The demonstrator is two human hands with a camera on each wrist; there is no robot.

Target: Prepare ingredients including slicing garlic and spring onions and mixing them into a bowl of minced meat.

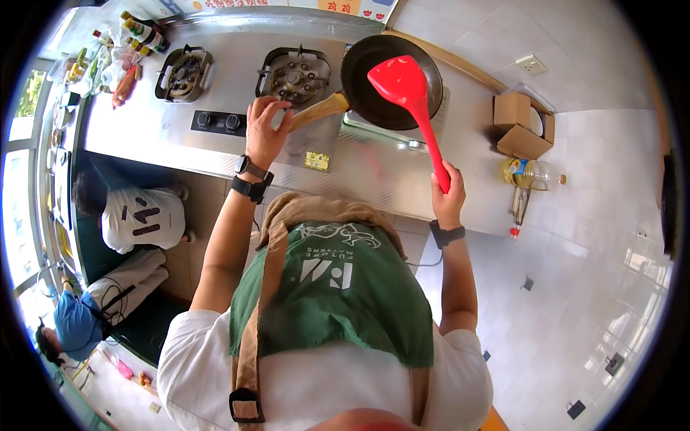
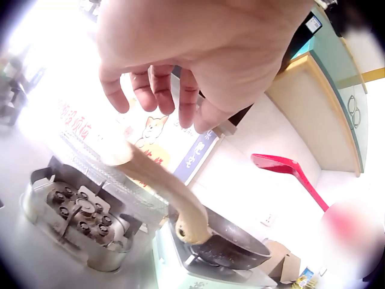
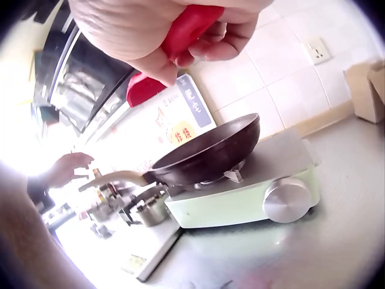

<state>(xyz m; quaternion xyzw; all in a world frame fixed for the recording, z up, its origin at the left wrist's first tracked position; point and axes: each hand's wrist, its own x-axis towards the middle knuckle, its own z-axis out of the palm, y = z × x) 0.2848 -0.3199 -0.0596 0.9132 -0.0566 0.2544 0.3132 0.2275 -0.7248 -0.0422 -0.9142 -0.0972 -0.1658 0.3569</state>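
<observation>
A black frying pan sits on a pale green portable stove on the steel counter. Its wooden handle points left. My left hand hovers just above the handle's end, fingers loosely curled and apart from the handle. My right hand grips the handle of a red spatula, whose blade hangs over the pan. In the right wrist view the right hand wraps the red spatula handle above the pan.
Two built-in gas burners with knobs lie left of the pan. Bottles crowd the back left. A cardboard box and an oil bottle stand at the right. Two people crouch on the floor to the left.
</observation>
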